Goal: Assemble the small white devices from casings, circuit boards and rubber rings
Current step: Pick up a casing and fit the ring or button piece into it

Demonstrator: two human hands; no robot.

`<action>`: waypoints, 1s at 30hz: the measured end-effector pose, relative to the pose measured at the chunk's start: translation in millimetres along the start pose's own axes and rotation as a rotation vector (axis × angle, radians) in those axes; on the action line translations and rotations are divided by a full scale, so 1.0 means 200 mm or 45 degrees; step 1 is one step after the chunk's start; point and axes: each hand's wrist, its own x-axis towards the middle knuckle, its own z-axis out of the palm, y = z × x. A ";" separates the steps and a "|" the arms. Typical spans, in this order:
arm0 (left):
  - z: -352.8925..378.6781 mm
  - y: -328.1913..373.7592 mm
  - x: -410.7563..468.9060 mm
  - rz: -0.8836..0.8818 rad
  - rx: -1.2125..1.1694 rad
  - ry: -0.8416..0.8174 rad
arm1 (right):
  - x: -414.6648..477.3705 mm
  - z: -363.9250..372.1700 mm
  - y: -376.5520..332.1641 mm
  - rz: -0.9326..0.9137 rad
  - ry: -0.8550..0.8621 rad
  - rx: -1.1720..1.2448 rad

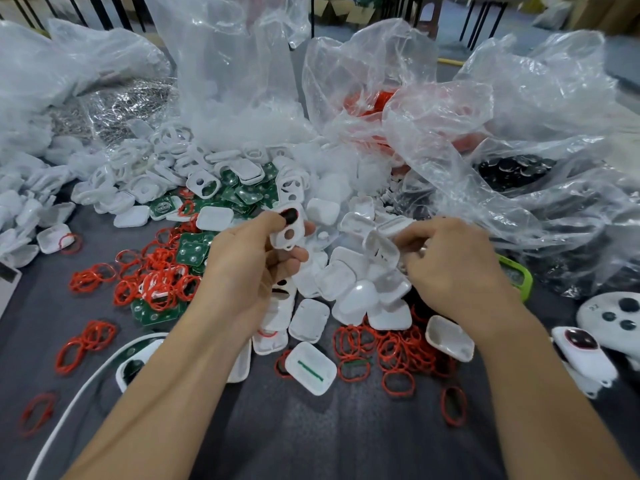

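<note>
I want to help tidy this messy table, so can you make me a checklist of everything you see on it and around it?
Surface: grey cloth table, crowded with parts towards the back.
Job's things: heap of white casings; green circuit boards; red rubber rings scattered loose.
Clutter: crumpled clear plastic bags behind the heap; white controller at the right edge.
Hands: left hand holds a holed casing above the heap; right hand has its fingers curled at the heap, grip unclear.
Cables: white cable curving at the lower left.
Surroundings: dark metal bars behind the table.
</note>
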 end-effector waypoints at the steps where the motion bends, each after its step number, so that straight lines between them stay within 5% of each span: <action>1: 0.00 0.00 0.00 -0.016 -0.021 -0.021 | 0.00 0.01 0.00 -0.001 0.015 0.001; 7: -0.02 0.03 0.01 -0.091 -0.180 -0.033 | -0.02 0.07 -0.08 -0.141 0.322 0.210; 15: -0.06 0.04 0.05 -0.140 -0.193 -0.116 | 0.17 0.20 -0.30 -0.308 -0.069 -0.029; 20: -0.07 0.03 0.06 -0.145 -0.164 -0.115 | 0.20 0.24 -0.33 -0.322 -0.122 -0.142; 30: -0.05 -0.01 0.04 -0.036 0.062 -0.122 | 0.05 0.14 -0.18 0.033 0.210 1.009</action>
